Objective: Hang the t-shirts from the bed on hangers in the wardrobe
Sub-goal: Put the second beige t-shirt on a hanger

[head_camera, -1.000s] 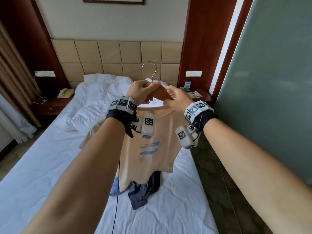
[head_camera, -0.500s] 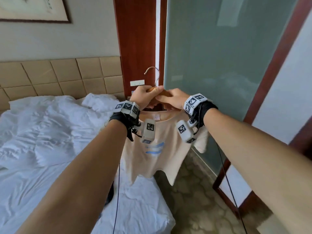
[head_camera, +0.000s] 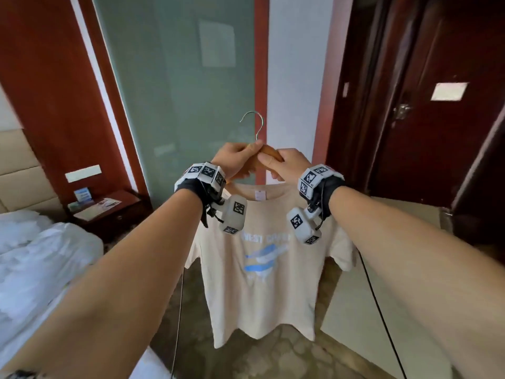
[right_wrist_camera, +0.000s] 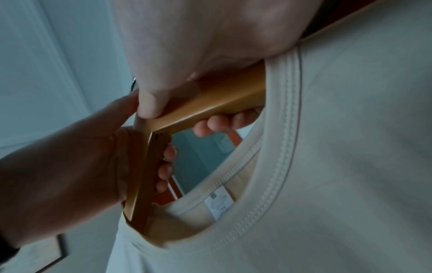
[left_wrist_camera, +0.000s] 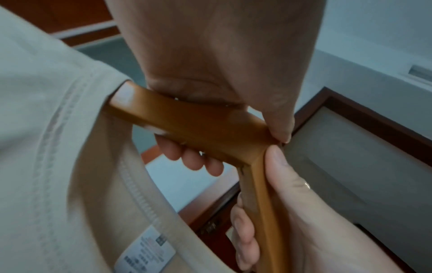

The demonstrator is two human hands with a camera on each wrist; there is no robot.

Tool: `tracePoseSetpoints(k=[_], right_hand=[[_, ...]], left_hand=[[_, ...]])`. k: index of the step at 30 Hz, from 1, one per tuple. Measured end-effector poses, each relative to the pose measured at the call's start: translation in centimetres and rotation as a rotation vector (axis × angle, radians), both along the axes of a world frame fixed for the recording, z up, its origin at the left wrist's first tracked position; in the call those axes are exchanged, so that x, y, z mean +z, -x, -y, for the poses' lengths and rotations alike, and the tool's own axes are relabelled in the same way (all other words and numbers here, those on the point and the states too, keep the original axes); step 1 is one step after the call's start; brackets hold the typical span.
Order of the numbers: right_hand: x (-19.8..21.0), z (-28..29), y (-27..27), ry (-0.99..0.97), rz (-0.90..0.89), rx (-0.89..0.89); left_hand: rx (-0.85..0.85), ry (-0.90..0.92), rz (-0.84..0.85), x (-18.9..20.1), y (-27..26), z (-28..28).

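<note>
Your left hand [head_camera: 237,159] and right hand [head_camera: 284,164] both grip hanger [head_camera: 269,154] near hook [head_camera: 252,124], fingers curled round wood, so t-shirt [head_camera: 262,272] hangs level for carrying.

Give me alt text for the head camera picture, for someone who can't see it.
Both hands, left hand and right hand, grip a wooden hanger at its middle, holding up a beige t-shirt with a blue print. Behind it are a frosted glass panel, dark wooden doors and a bed corner at left.

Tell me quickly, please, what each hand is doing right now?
Left hand: grips the wooden hanger, left of its hook.
Right hand: grips the same hanger's right arm; beige t-shirt hangs below.
</note>
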State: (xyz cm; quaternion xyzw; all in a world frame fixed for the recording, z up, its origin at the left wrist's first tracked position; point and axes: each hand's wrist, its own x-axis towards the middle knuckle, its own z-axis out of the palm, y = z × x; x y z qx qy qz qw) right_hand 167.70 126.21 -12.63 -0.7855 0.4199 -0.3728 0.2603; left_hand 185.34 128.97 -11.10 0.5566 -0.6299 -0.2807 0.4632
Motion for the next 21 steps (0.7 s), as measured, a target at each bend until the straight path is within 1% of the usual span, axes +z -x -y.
tracePoseSetpoints(k=[5,8,10,15,19,21], right_hand=[[0.6,3.5,10.9,-0.001,-0.061,-0.196],[0.7,5.2,16.8,-0.002,-0.065,-0.303],[0.8,6.8,20.7,-0.004,-0.063,-0.355],[1.4,13.3,30.2,-0.019,-0.151,-0.426],[2.4,19.0,37.7,-0.061,-0.203,-0.469],[2.8,21.5,41.3,-0.056,-0.198,-0.525]], left_hand=[[-0.153,0.011,0.046,0.4,10.9,7.0],[-0.231,0.062,0.144,0.4,16.7,10.6],[-0.299,0.081,0.178,0.3,20.6,13.5],[-0.459,0.102,0.127,-0.1,30.0,22.5],[-0.530,0.079,0.098,0.3,37.5,29.4],[-0.555,0.114,0.126,0.9,41.3,32.5]])
